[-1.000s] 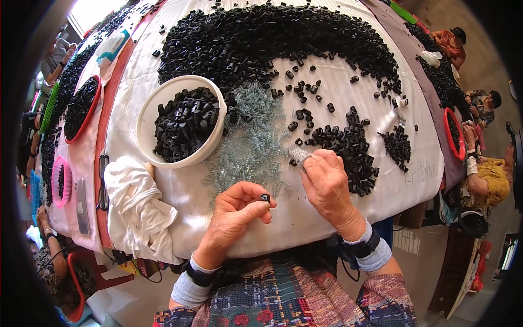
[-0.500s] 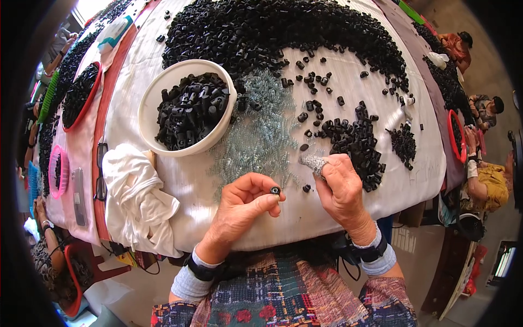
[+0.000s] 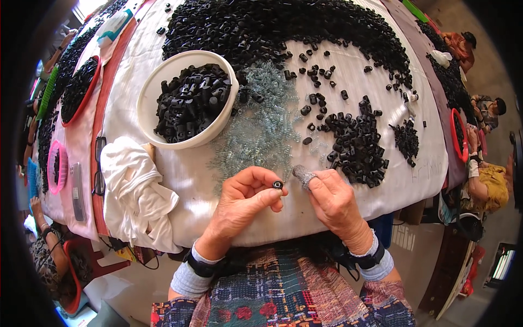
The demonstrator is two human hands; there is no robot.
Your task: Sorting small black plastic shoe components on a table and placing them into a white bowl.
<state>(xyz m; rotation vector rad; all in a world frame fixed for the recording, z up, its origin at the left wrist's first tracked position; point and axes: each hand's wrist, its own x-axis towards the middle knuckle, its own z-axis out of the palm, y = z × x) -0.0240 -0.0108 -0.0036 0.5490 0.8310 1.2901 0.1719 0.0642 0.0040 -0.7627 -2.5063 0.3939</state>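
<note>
Between thumb and forefinger, my left hand (image 3: pixel 246 197) pinches a small black hollow plastic barrel (image 3: pixel 278 185), its round open end facing up. Close to its right is my right hand (image 3: pixel 336 200), with a knitted grey finger cover (image 3: pixel 303 176) on one finger. The fingers of that hand are pressed together, and what they hold, if anything, is hidden. Just beyond both hands lies a heap of thin silvery coil springs (image 3: pixel 256 136). Right of the springs is a pile of black plastic pieces (image 3: pixel 357 144), with a smaller pile of finer black parts (image 3: pixel 406 143) beside it.
A white bowl (image 3: pixel 143 117) full of black pieces stands left of the springs. A large black heap (image 3: pixel 229 32) covers the far table. White cloth (image 3: pixel 133 196), a phone (image 3: pixel 78 191) and a pink basket (image 3: pixel 57 188) are at left. Other people sit on both sides.
My right hand has moved left and slightly down, bringing the covered finger close to the barrel. My left hand keeps its pinch on the barrel. The whole view has shifted slightly.
</note>
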